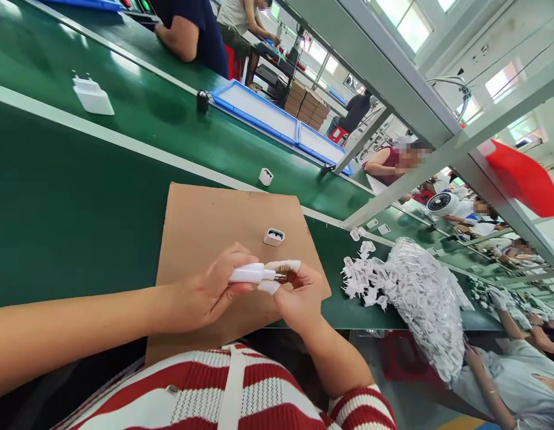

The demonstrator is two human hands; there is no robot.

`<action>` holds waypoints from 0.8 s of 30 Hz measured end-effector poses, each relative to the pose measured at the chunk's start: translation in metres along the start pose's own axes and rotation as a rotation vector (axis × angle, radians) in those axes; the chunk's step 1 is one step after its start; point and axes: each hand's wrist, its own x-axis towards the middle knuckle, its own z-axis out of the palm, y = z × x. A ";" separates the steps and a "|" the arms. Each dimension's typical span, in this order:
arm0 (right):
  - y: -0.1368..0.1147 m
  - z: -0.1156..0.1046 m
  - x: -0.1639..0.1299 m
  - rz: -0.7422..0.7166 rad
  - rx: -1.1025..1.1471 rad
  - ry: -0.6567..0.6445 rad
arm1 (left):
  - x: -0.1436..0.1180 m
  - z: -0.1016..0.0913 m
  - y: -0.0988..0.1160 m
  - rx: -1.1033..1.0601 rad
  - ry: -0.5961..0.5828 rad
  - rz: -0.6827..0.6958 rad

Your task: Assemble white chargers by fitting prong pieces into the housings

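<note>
White plastic shows between the person's two hands: a slim plug [248, 273], its metal pins [280, 276] pointing toward three o'clock, held above a cardboard sheet [200, 233] on the green bench [80, 203]. From where I stand, the left hand [221, 285] comes in from nine o'clock, thumb and fingers closed around the plug's body. The right hand [299, 292] meets it from about four o'clock, thumb and finger in white finger covers [289, 266] pinched nearly shut about the pinned end.

Just beyond the plug, near twelve o'clock, a hollow white shell [274, 237] rests on the cardboard. Further out at twelve, a second shell [266, 177] sits past the sheet's edge. Well off toward half past ten lies a larger two-pin adapter [93, 98]. At three o'clock, white plastic parts [360, 280] lie heaped against a bulging clear bag [424, 304], which slumps over the bench's near edge. Blue-rimmed trays [254, 113] stand far out at twelve; a co-worker's navy sleeve [190, 27] shows at eleven.
</note>
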 end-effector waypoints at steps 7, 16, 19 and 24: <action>0.007 0.004 0.006 0.021 -0.063 -0.068 | -0.010 0.006 -0.010 -0.055 -0.030 -0.157; 0.070 -0.107 0.009 -0.167 -0.816 0.427 | 0.082 -0.070 -0.098 -0.137 0.115 -0.717; 0.108 -0.168 -0.001 0.109 -1.229 0.533 | 0.113 -0.097 -0.157 0.092 0.334 -0.850; 0.153 -0.215 0.006 0.188 -1.391 0.481 | 0.147 -0.124 -0.230 0.334 0.475 -0.909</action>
